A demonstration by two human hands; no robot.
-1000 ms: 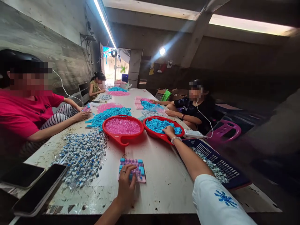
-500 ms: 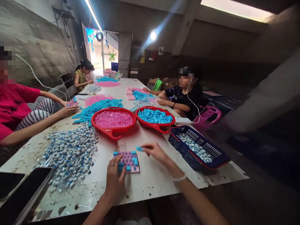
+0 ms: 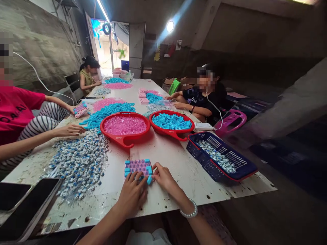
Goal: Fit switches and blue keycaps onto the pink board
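Head view: left hand (image 3: 132,195), fingers curled, steadies pink-and-blue keycap block (image 3: 138,166) for right hand (image 3: 163,178), narrowly pinching blue keycap (image 3: 149,180) at its near corner.

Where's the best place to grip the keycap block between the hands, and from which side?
Probably from above, pinching its two long edges, far and near. The keycap block lies flat and low on the table, so its rim seems the only purchase. The left hand sits at the near edge, and the right hand crowds the right end, leaving the far edge free.
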